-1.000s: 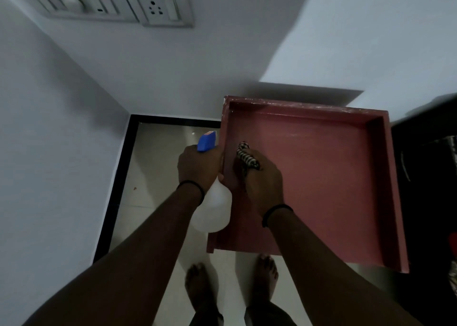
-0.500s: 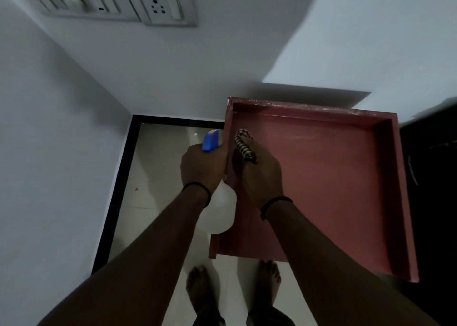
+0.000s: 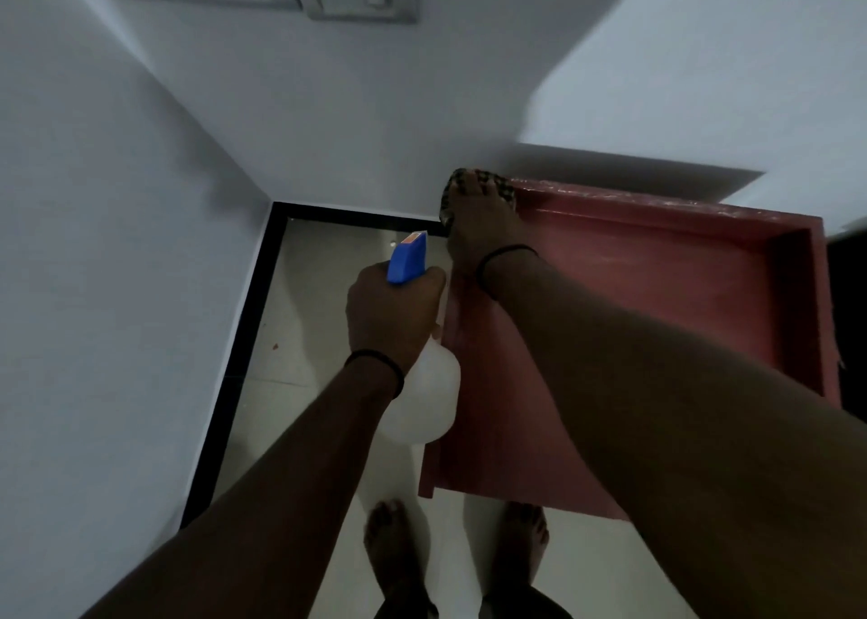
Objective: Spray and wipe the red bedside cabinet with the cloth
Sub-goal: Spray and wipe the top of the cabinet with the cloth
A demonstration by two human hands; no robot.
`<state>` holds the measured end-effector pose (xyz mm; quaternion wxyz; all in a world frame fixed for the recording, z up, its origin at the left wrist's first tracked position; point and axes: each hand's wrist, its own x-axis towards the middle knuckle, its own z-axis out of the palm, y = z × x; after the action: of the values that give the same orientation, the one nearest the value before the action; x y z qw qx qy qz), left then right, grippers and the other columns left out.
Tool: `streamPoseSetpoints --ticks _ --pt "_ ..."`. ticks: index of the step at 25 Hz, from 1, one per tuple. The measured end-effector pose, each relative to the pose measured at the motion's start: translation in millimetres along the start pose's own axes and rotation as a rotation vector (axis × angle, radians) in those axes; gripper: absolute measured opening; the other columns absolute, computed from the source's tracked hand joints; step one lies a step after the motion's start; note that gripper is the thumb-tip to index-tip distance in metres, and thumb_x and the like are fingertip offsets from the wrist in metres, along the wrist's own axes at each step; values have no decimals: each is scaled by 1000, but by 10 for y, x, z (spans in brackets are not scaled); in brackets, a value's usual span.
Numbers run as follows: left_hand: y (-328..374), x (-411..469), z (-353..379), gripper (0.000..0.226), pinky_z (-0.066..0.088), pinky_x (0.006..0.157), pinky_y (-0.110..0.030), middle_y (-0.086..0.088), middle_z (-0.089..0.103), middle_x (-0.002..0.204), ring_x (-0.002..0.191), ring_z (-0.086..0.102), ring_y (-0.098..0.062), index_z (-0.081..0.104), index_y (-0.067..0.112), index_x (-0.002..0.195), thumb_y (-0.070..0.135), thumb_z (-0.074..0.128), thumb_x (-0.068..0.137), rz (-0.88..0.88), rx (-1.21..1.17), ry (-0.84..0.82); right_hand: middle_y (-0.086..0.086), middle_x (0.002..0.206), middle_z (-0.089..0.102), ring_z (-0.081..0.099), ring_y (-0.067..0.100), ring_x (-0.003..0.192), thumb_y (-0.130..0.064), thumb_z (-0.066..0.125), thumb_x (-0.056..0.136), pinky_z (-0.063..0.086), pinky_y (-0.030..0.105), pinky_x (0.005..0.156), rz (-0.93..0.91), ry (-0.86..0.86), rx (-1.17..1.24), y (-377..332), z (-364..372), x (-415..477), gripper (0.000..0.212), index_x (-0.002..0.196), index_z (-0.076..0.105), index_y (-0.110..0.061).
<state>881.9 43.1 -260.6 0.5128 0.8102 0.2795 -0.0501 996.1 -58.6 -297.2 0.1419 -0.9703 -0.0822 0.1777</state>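
Red cabinet top (image 3: 657, 290) with raised rim, checked cloth (image 3: 449, 198) under flat right fingers (image 3: 473, 190), left fingers (image 3: 429, 285) around white spray bottle (image 3: 427, 398).

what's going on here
A barefoot person is cleaning a red cabinet. The right hand presses a checked cloth onto the cabinet's far left corner. The left hand grips a spray bottle just off the cabinet's left edge, over the floor, with its blue nozzle pointing away from the person.
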Motion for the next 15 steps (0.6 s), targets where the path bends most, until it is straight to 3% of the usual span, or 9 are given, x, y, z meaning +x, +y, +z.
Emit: streamPoseSetpoints --ticks 5,7,11,15 --pt "-5 33 -143 16 61 67 -35 -11 67 69 46 63 -5 60 16 78 16 65 93 7 18 -27 10 166 -2 2 35 151 -17 46 101 12 46 121 -5 -38 -35 -132 242 -688 70 158 7 -11" --pt "3 60 -143 16 61 66 -33 -12 67 69 45 61 -2 60 16 77 16 65 93 15 23 -26 10 166 0 3 35 151 -19 42 102 11 47 122 -2 25 -53 -130 191 -429 66 158 8 -10" --pt "2 133 -102 12 50 55 -12 -17 69 75 48 60 2 60 13 81 15 65 91 7 35 -31 11 165 3 6 36 151 -23 34 104 7 49 122 138 43 -33 -191 125 83 61 157 9 -6" --pt "-8 102 -135 14 54 60 -25 -17 68 71 44 60 -2 61 12 78 14 65 92 22 43 -63 13 165 0 4 36 151 -21 42 102 11 47 124 33 10 -94 -157 262 -411 68 158 6 -8"
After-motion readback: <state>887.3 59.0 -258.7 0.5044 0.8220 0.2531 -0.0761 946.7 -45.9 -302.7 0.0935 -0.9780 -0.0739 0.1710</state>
